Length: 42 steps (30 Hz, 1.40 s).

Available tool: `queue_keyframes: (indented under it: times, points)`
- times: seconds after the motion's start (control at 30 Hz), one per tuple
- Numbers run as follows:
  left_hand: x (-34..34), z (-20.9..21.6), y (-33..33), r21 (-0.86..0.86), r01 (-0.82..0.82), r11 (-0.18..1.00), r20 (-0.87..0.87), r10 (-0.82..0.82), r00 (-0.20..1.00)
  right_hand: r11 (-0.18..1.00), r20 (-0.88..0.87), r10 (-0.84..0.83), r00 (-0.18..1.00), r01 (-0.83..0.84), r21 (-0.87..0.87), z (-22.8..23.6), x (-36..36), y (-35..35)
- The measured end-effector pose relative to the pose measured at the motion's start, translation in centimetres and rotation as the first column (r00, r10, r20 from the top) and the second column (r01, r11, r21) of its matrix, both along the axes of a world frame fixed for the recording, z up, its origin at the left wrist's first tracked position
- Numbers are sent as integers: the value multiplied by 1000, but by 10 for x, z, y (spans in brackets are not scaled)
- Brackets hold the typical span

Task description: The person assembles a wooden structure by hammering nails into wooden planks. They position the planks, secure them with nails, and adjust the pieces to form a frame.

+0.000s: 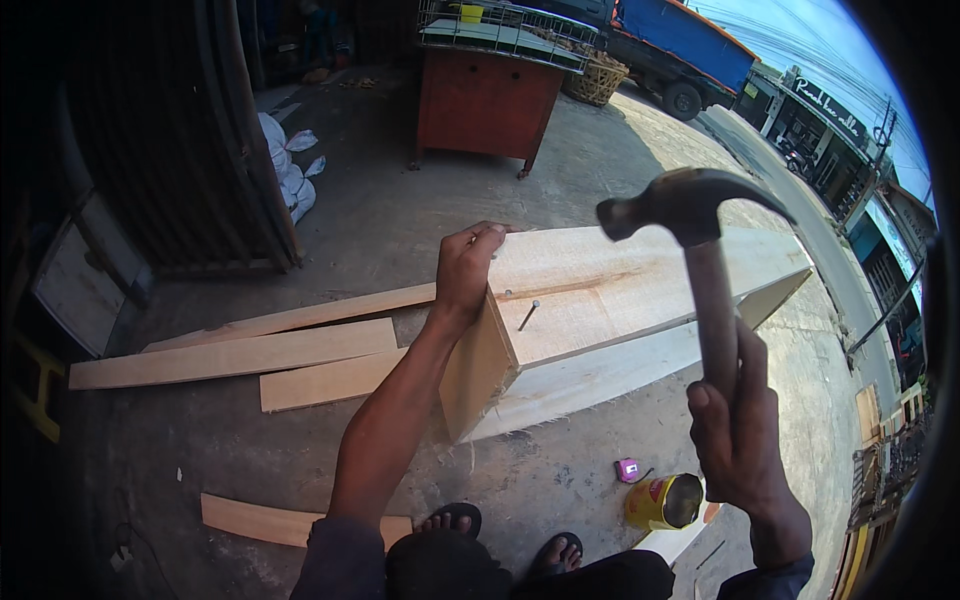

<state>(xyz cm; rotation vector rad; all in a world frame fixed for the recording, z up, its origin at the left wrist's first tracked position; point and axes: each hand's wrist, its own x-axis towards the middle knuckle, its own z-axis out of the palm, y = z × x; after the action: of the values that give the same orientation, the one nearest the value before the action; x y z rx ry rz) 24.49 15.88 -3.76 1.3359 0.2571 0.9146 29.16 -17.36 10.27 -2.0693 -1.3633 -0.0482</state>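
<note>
My right hand (742,430) is closed round the handle of a claw hammer (708,270), held up over a long wooden box (600,275). My left hand (465,270) grips the near left corner of the box, its thumb on the top edge and its other fingers partly hidden. To the right of that hand, a nail (529,315) stands tilted in the top board, much of its shank showing. A second nail head (507,292) sits low by the board's end. The box's end panel (482,365) faces left, and a side board runs below the top one.
Loose planks (235,355) lie on the concrete at left, and another plank (258,520) near my feet. A yellow tin (652,503) and a pink tape measure (627,470) stand at lower right. Behind are a red cart (485,110), white sacks (290,170) and a truck (690,55).
</note>
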Motion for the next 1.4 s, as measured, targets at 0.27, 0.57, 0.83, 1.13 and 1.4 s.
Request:
queue_keyframes:
  times: [0.27, 0.57, 0.83, 1.13, 1.4]
  points:
    - [-1, 1, -3, 25, -48, 999, 22, 47, 999, 600, -455, 355, 817, 175, 781, 20, 0, 14]
    - [-1, 1, -3, 16, -50, 999, 39, 49, 998, 837, -419, 121, 900, 134, 530, 11, 6, 7]
    - [1, -3, -1, 43, -41, 998, 81, 37, 996, 996, -41, 55, 998, -57, -63, 8, 8, 12]
    - [5, -4, 3, 54, -47, 997, 82, 43, 996, 927, 226, 117, 967, -24, -375, 13, 8, 23]
    - [3, -9, -1, 42, -37, 998, 71, 34, 997, 809, 104, 123, 987, -38, -587, 3, 9, 27]
